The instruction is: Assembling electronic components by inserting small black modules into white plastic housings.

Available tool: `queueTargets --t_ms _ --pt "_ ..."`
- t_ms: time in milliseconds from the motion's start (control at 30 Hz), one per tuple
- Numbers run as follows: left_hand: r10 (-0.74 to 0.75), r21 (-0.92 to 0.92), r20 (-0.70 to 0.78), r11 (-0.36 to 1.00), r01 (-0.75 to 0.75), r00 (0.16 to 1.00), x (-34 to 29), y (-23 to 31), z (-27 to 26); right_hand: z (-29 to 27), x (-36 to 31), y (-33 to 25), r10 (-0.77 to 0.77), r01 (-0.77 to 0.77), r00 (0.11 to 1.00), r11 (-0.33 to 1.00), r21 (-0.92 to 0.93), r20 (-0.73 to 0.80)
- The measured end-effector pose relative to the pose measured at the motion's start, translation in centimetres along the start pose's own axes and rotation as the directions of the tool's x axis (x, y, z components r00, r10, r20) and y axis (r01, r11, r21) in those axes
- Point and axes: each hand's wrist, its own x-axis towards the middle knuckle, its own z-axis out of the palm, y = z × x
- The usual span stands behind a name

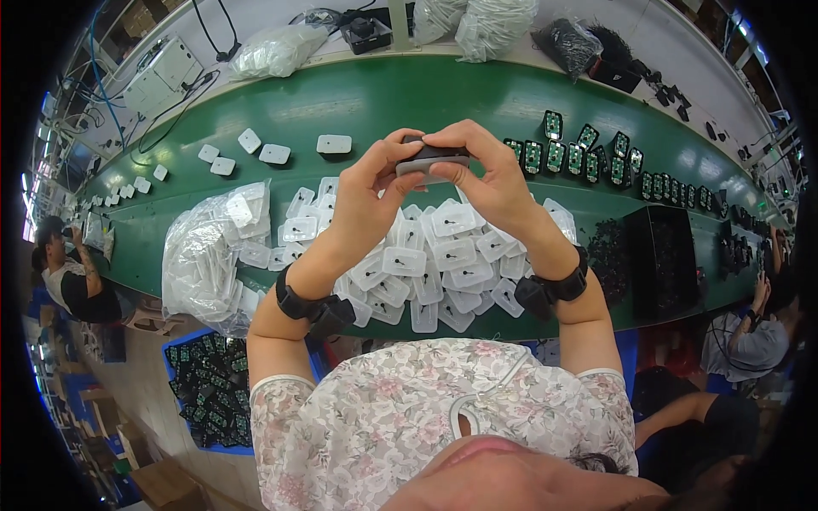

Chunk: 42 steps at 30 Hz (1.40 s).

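Above the middle of the bench, my left hand (371, 180) and my right hand (487, 170) hold a small plastic case (432, 163) between them. Its upper part is black, and a pale grey-white cover lies along its near side. Thumbs press the near edge while the fingers wrap over the far edge; the inside cannot be seen. Below my hands spreads a heap of white translucent plastic covers (405, 260), many with a small dark piece in the middle. Beyond my left hand lies a closed white case (334, 144).
Black housings with green circuit boards (576, 160) stand in rows at right, near a black bin (660, 255). A clear bag of white covers (209, 255) lies at left. More white cases (223, 166) trail off leftward. A blue crate (209, 392) of boards sits below; people work on both sides.
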Motion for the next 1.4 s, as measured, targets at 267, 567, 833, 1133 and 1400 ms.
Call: queueTargets --t_ms 267,567,833,1133,1400 --pt "-0.054 -0.08 -0.041 0.996 0.05 0.998 -0.4 -0.1 -0.3 -0.2 0.6 -0.2 0.001 0.0 0.999 1.0 -0.027 0.034" --pt "-0.03 -0.095 -0.029 0.995 0.027 0.999 -0.7 -0.5 0.0 -0.3 0.8 -0.9 -0.043 0.047 0.998 0.996 -0.077 0.043" --pt "-0.062 -0.095 -0.024 0.994 0.059 0.998 -1.2 -0.4 0.6 -0.5 1.1 -0.9 -0.185 0.194 0.981 0.906 -0.376 0.06" --pt "-0.124 -0.101 -0.028 0.988 0.121 0.992 -0.9 -0.1 0.1 0.0 0.1 -0.9 0.004 0.002 0.999 0.991 -0.135 0.042" --pt "-0.138 -0.121 -0.025 0.984 0.134 0.99 -0.3 0.2 0.3 -0.4 0.6 -1.4 0.026 -0.023 0.999 0.989 -0.148 0.02"
